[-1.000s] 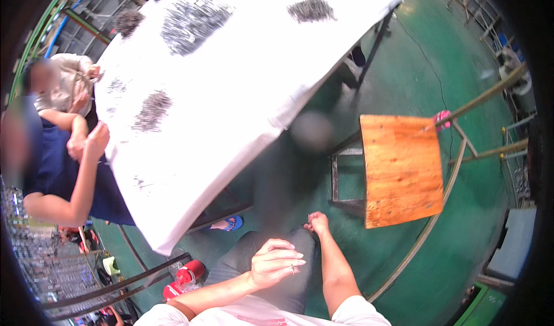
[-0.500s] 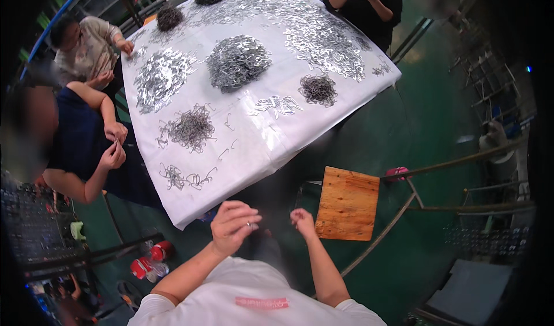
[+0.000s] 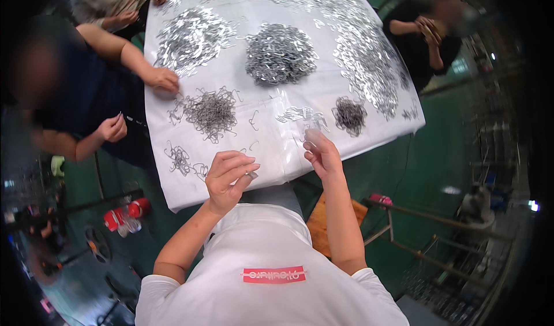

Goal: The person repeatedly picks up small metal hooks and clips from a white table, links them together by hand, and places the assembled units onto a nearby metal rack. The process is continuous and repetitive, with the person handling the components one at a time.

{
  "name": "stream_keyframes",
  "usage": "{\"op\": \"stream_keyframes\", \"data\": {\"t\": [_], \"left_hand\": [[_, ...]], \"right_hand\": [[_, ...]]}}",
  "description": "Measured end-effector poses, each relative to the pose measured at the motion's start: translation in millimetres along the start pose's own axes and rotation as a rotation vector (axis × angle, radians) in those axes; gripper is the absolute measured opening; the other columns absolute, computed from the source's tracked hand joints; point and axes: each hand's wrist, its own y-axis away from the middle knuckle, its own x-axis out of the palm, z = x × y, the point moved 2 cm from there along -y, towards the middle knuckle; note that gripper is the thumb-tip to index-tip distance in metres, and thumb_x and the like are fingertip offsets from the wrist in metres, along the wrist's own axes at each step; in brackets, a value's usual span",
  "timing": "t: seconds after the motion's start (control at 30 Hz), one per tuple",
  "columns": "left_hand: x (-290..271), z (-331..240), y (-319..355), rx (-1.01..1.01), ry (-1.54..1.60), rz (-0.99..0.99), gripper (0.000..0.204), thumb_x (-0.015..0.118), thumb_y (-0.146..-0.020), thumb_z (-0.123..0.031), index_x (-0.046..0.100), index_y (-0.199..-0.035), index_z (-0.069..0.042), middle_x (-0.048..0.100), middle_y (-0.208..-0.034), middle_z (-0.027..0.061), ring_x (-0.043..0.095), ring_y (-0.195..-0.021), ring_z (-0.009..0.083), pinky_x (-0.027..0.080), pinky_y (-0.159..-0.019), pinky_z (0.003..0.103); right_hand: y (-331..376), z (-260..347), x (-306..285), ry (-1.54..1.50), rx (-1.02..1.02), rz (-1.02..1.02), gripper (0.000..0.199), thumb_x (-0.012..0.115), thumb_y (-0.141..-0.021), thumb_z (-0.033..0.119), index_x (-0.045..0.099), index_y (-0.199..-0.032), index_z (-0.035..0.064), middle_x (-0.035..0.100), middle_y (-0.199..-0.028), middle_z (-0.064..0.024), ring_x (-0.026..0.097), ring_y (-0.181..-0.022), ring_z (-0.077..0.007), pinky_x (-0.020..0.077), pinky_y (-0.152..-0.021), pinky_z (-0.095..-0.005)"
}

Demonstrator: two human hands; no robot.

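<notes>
My left hand (image 3: 229, 179) is raised in front of the table's near edge, its thumb and fingers pinched on a small grey metal piece (image 3: 252, 176). My right hand (image 3: 324, 155) reaches over the table's near edge, its blurred fingertips beside a few shiny flat metal pieces (image 3: 295, 114). Its thumb stands apart from the fingers, and I see nothing held there. A small dark pile of bent wire pieces (image 3: 349, 117) lies right of that hand. Beyond my left hand is a looser heap of wire hooks (image 3: 212, 113), with a smaller cluster of hooks (image 3: 180, 159) nearer me.
A white-covered table (image 3: 265, 138) bears a tall heap of metal pieces (image 3: 280, 54) and wide spreads of shiny pieces (image 3: 196, 40). Co-workers' hands (image 3: 163, 79) work along the left side; another person (image 3: 427, 34) stands far right. A wooden stool (image 3: 323, 225) stands beneath my right arm.
I have moved closer to the table. My right hand has gone forward from beside the stool to over the tabletop. The dark-clothed co-worker's hands have parted, one now on the table.
</notes>
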Motion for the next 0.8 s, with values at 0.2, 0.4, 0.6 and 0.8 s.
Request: {"op": "stream_keyframes", "data": {"t": [0.2, 0.4, 0.6, 0.8], "left_hand": [[14, 6, -3, -0.123, -0.18, -0.175, 0.029, 0.069, -0.062, 0.007, 0.074, -0.089, -0.004, 0.067, -0.097, 0.0052, 0.059, -0.093, 0.0266, 0.051, -0.076, 0.034], [55, -13, 6, -0.27, -0.491, -0.462, 0.032, 0.071, -0.058, 0.006, 0.075, -0.088, -0.007, 0.068, -0.095, 0.0038, 0.06, -0.09, 0.0242, 0.052, -0.074, 0.032], [93, -27, 18, -0.369, -0.58, -0.678, 0.03, 0.071, -0.06, 0.005, 0.075, -0.087, -0.006, 0.069, -0.095, 0.0028, 0.06, -0.09, 0.0234, 0.052, -0.073, 0.031], [111, -20, 37, -0.37, -0.592, -0.724, 0.028, 0.072, -0.062, 0.005, 0.075, -0.088, -0.004, 0.069, -0.095, 0.0043, 0.061, -0.087, 0.0228, 0.052, -0.074, 0.031]], "right_hand": [[-81, 16, 26, 0.348, 0.141, 0.207, 0.019, 0.066, -0.086, 0.017, 0.064, -0.1, 0.0046, 0.057, -0.084, 0.0028, 0.05, -0.071, -0.0074, 0.0358, -0.055, -0.0212], [-151, -17, 31, 1.097, 0.136, 0.524, 0.019, 0.067, -0.082, 0.018, 0.069, -0.091, 0.0018, 0.063, -0.076, 0.0003, 0.051, -0.065, -0.0071, 0.038, -0.056, -0.0222], [-185, -57, 54, 1.153, 0.074, 0.808, 0.02, 0.068, -0.082, 0.016, 0.07, -0.093, -0.0002, 0.064, -0.076, -0.0007, 0.053, -0.064, -0.008, 0.0427, -0.058, -0.0233], [-149, -44, 70, 1.293, -0.368, 0.778, 0.031, 0.068, -0.083, 0.017, 0.064, -0.11, 0.0031, 0.065, -0.08, -0.0059, 0.059, -0.068, -0.016, 0.0484, -0.064, -0.0311]]}}
